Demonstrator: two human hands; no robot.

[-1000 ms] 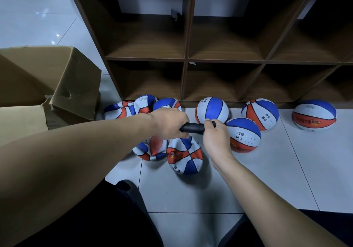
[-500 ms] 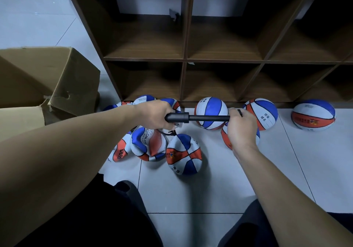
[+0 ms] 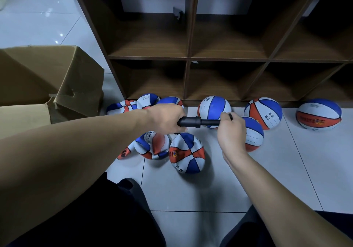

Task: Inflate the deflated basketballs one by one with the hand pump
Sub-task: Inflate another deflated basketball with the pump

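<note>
Down on the tiled floor [image 3: 191,193], in front of the shelf unit [image 3: 189,59], both hands are working the hand pump [image 3: 198,122] above the balls.

Left hand [image 3: 168,117] is wrapping its fingers round the black barrel end, right hand [image 3: 231,132] is gripping the handle end, and the pump is lying level between them with a short length of rod showing. Just beneath, a creased, half-flat basketball [image 3: 188,153] is sitting on the floor, with another crumpled one [image 3: 152,145] touching it on the left and more flat ones [image 3: 133,106] heaped farther back by the shelf base. Round balls [image 3: 214,107] are lining up to the right, the far-right ball [image 3: 319,113] well apart. An open cardboard box [image 3: 57,78] is standing at the left.
</note>
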